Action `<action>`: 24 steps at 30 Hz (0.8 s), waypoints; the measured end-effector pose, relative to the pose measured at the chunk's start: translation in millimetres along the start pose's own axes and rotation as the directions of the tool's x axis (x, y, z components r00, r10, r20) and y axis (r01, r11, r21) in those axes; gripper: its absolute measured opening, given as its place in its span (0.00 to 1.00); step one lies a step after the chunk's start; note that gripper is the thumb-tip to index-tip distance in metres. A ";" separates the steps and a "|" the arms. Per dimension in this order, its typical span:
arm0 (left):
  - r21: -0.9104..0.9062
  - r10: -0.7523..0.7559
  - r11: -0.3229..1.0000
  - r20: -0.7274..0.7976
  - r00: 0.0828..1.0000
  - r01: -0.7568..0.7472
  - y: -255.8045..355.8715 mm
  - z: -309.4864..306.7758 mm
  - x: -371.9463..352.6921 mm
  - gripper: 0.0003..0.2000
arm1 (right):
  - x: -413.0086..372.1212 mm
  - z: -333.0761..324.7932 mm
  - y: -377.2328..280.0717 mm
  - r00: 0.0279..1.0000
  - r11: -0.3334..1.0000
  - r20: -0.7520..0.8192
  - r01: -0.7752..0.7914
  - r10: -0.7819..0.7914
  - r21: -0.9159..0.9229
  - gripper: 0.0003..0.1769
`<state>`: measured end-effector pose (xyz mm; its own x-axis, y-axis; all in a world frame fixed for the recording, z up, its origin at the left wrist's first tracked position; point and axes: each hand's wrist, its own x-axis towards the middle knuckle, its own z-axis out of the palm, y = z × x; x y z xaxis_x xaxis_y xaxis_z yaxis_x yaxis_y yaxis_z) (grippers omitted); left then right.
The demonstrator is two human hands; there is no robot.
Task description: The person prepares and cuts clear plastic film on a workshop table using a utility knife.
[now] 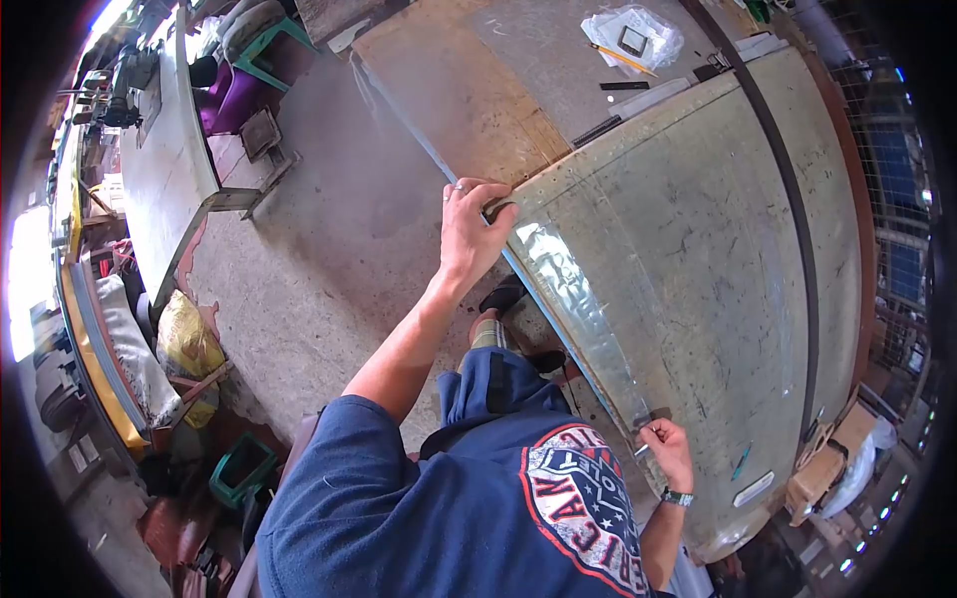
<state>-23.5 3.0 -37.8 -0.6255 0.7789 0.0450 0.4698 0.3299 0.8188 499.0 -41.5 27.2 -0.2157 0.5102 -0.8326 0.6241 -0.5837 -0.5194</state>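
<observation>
a person in a navy shirt stands at a long counter [698, 289] with a scuffed, grey-green top, seen from above. the left hand [477, 227] rests at the counter's near edge, fingers curled and thumb set close to them; whether it grips anything is hard to tell. the right hand [666, 448], with a watch [677, 496] at its wrist, is further along the same edge, pinching a small pale stick [641, 451] between the fingertips. a shiny patch of glare lies on the counter between the hands. a long dark strip [783, 169] crosses the top. beyond the left hand, a yellow pencil [623, 58] lies by a clear plastic bag [653, 30].
</observation>
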 end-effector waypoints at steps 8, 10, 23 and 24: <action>-0.012 0.006 1.000 0.011 1.000 -0.006 1.2 -4.6 4.9 0.11 | -3.3 6.2 -8.6 0.996 0.997 -0.057 -0.064 0.067 0.044 0.08; -0.008 0.013 1.000 0.013 1.000 -0.013 1.5 -5.3 5.5 0.11 | -4.1 4.6 -8.6 0.996 0.996 -0.050 -0.066 0.069 0.061 0.09; 0.002 0.065 0.998 -0.026 0.998 -0.065 -7.3 2.8 3.0 0.11 | -15.0 -7.3 12.8 0.996 0.997 -0.073 -0.052 0.057 0.064 0.10; 0.003 0.072 0.997 -0.032 0.997 -0.072 -8.0 3.1 3.7 0.11 | -19.2 -6.4 7.5 0.994 0.998 -0.087 -0.057 0.060 0.041 0.09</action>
<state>-27.7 4.9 -46.0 -0.6100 0.7830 0.1221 0.5155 0.2750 0.8116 512.6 -51.6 40.5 -0.1112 0.5273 -0.8423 0.6038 -0.6374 -0.4787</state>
